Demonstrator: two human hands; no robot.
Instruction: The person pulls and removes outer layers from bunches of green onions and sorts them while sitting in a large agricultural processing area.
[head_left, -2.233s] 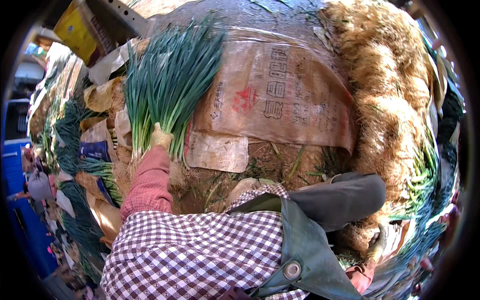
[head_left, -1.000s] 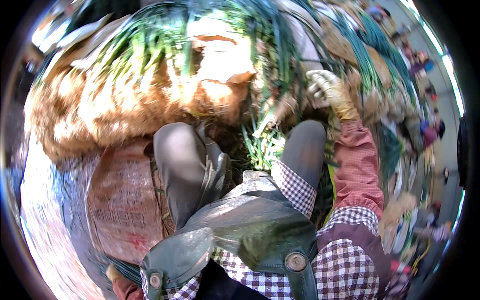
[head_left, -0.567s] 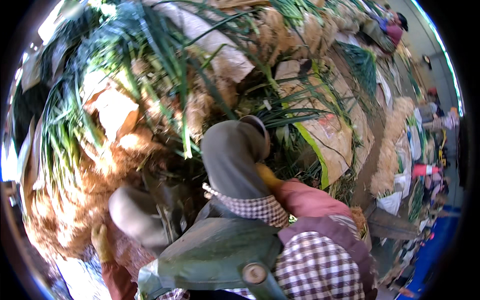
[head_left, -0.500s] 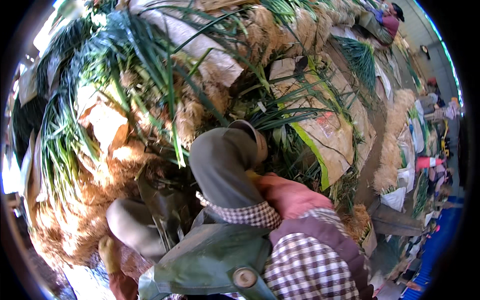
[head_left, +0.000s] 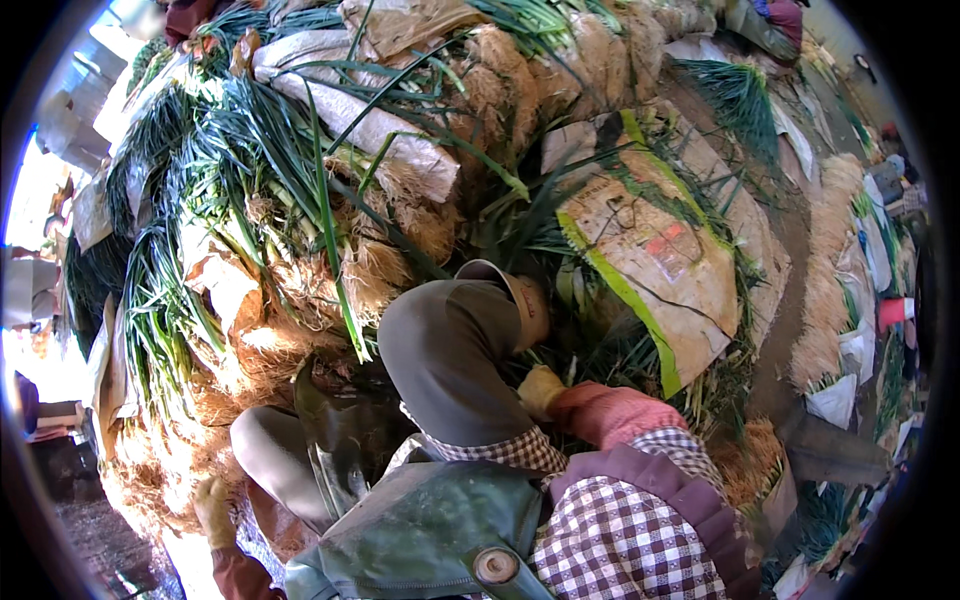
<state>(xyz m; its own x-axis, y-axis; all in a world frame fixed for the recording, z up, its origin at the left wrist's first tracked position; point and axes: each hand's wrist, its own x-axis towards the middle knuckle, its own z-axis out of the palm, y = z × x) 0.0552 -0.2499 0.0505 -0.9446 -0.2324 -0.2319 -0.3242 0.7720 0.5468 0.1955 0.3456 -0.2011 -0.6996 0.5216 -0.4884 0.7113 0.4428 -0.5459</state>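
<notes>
Onions (head_left: 165,330) lie stacked beside the left hand (head_left: 213,512), stray stalks (head_left: 326,215) lie ungathered atop, and whether it or the right hand (head_left: 541,391), beside the leg (head_left: 450,360), grips anything I cannot tell.

The left grip (head_left: 213,510), in a yellowish glove, was low on the left, out past the left knee (head_left: 268,450), its fingers pointing upward; how far they were closed could not be told. Only a short stretch of the left forearm (head_left: 243,574) showed, rising from the lower edge. The right arm (head_left: 635,515) was bent, its forearm (head_left: 610,413) reaching inward to the gloved right grip (head_left: 541,392), just beside the folded right leg (head_left: 445,335), fingertips unclear.
</notes>
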